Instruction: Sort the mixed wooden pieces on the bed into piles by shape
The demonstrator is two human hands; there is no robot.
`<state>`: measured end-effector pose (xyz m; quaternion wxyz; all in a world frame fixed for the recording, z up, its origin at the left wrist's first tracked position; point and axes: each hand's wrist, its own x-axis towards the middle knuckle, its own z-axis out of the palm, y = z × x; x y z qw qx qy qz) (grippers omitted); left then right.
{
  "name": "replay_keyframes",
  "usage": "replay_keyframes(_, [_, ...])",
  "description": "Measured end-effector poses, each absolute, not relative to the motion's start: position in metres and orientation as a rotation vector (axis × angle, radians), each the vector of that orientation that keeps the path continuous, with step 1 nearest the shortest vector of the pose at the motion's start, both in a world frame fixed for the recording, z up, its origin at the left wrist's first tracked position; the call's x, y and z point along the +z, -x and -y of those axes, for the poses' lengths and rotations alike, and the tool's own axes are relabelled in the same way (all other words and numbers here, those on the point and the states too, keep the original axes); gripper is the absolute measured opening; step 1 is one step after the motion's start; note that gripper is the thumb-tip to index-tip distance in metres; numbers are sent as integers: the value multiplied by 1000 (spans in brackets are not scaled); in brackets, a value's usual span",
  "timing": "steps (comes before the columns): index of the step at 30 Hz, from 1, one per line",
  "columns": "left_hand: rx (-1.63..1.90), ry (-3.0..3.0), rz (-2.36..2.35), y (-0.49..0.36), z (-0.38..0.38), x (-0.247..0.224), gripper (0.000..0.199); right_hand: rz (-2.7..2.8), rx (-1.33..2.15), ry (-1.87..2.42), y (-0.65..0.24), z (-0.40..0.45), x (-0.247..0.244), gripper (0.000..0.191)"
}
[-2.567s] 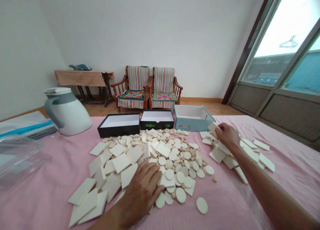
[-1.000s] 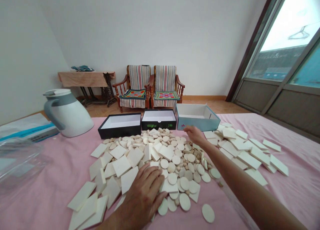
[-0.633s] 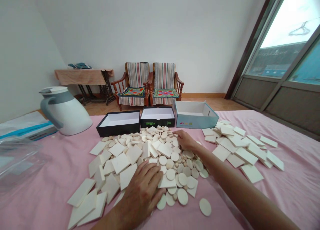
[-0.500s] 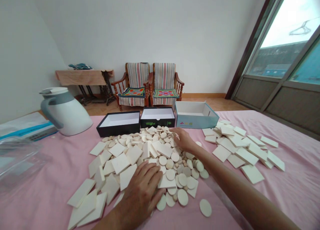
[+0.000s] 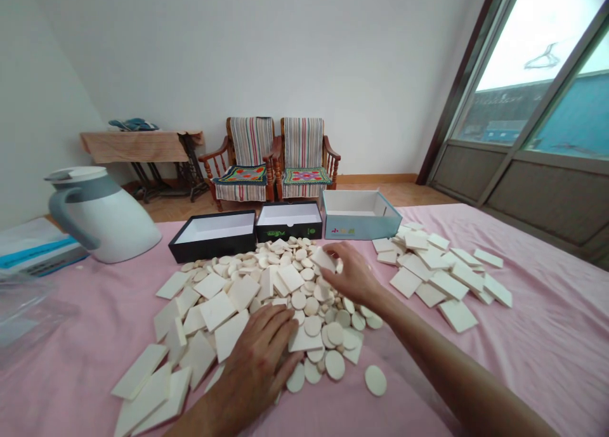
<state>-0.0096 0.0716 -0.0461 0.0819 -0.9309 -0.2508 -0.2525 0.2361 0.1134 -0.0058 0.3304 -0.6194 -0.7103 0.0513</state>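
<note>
My right hand (image 5: 351,273) pinches a pale square tile (image 5: 323,260) between thumb and fingers, over the far right part of a mixed heap. Flat on the near part of that heap lies my left hand (image 5: 261,351), its fingers stretched out. Round pale discs (image 5: 335,365) and small beads make up the heap's middle and right. More square tiles (image 5: 217,309) lean and overlap on its left side. A separate pile of square tiles (image 5: 448,284) lies to the right, beyond my right forearm.
Behind the heap stand a black box (image 5: 214,241), a second black box (image 5: 290,229) and a light blue box (image 5: 364,226), all lidless. A white jug (image 5: 111,224) and a clear plastic container (image 5: 28,316) are at left. Pink cloth (image 5: 419,373) covers the surface.
My right hand has taken hold of a square tile and lifted it off the heap. My left hand stays on the pile. The view has turned slightly to the right.
</note>
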Motion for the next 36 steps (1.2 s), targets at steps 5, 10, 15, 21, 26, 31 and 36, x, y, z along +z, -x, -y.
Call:
replay_keyframes(5, [-769, 2791, 784, 9, -74, -49, 36, 1568, -223, 2118, -341, -106, -5, 36])
replay_keyframes(10, [-753, 2781, 767, 9, -75, -49, 37, 1366, -458, 2248, -386, -101, -9, 45])
replay_keyframes(15, [-772, 2801, 776, 9, -74, -48, 32, 1831, 183, 2079, -350, -92, -10, 31])
replay_keyframes(21, [-844, 2876, 798, 7, -70, -44, 23, 2166, 618, 1959, -337, -68, -13, 79])
replay_keyframes(26, [-879, 2909, 813, 6, -69, -45, 24, 2181, 643, 1968, -325, -74, -16, 80])
replay_keyframes(31, [-869, 2922, 848, 6, -69, -47, 24, 2104, 551, 1854, -305, -100, -25, 74])
replay_keyframes(36, [-839, 2907, 823, 7, -70, -46, 24, 2138, 464, 1719, -280, -127, -21, 71])
